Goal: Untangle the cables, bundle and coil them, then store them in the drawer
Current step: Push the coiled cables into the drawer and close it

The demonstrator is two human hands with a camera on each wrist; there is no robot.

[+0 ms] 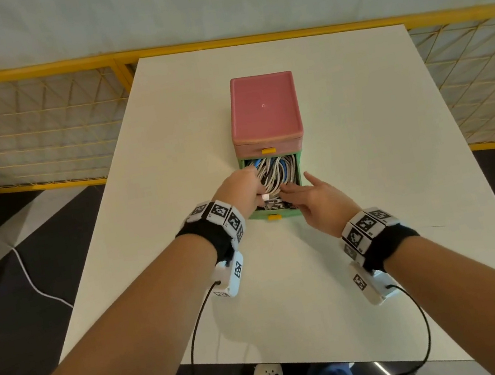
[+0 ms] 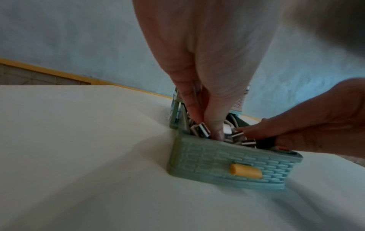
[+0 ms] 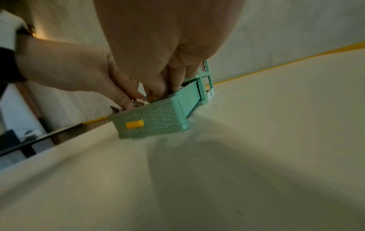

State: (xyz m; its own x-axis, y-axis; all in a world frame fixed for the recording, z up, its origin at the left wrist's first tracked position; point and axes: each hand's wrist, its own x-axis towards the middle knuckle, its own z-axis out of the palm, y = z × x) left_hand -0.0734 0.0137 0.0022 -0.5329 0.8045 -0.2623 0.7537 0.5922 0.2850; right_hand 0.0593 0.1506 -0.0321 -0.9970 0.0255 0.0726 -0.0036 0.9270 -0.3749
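Note:
A green drawer (image 1: 300, 162) stands pulled out of a small pink-topped drawer unit (image 1: 262, 106) at the middle of the table. It is packed with coiled white, grey and blue cables (image 1: 276, 171). My left hand (image 1: 258, 193) reaches in from the left, its fingers curled into the bundle; in the left wrist view the left hand (image 2: 207, 126) pinches down among USB plugs (image 2: 203, 132) behind the drawer front (image 2: 207, 159). My right hand (image 1: 296, 184) lies with straight fingers on the cables at the drawer's front right corner; in the right wrist view its fingertips (image 3: 158, 87) press inside the drawer (image 3: 162, 118).
The pink upper drawer (image 1: 268, 147) is shut, with a yellow handle. The white table (image 1: 362, 135) spreads on all sides of the unit. A yellow mesh fence (image 1: 32, 125) runs behind and beside it. Black wires (image 1: 195, 333) hang from both wrist cameras.

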